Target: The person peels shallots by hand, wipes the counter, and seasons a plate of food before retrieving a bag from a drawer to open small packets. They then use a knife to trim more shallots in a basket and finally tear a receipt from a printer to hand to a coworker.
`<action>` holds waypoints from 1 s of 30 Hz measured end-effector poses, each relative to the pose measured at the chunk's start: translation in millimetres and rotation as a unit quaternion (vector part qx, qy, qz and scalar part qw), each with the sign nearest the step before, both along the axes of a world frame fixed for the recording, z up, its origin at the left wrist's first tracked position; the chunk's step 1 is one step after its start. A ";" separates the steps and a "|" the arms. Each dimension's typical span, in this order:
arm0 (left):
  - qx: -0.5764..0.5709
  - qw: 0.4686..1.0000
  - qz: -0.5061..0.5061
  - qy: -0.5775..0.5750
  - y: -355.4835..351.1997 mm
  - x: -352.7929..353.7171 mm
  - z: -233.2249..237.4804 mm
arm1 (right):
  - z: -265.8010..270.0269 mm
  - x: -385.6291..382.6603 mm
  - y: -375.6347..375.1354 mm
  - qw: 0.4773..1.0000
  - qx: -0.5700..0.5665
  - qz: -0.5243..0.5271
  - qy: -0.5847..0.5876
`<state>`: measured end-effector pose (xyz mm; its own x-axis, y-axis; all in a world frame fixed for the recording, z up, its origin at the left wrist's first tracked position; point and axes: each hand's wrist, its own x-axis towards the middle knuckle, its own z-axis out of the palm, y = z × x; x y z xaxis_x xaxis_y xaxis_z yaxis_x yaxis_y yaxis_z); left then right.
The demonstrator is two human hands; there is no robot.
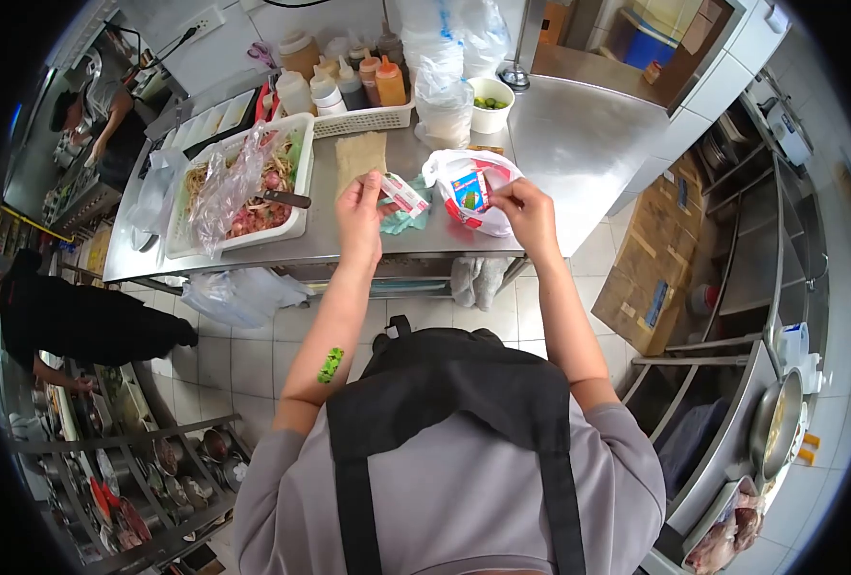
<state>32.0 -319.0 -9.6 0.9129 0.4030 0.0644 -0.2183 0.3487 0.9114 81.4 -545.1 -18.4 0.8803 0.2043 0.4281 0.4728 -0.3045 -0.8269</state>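
My left hand pinches a small white packet with red print between thumb and fingers. Under that packet lies a crumpled pale green plastic piece on the steel counter. My right hand grips the edge of a small blue printed packet with a green picture on it. This one overlaps the opening of a white and red plastic bag, which sits on the counter. A brown cloth lies behind my left hand.
At left, a white tray holds shallots, a knife and plastic film. Sauce bottles fill a basket at the back, near a tub of small green fruits. Two other people stand at left.
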 end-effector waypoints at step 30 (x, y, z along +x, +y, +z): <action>-0.007 0.964 -0.265 -0.022 -58.9 25.9 -14.5 | 13.5 11.0 3.5 0.877 0.303 0.251 0.275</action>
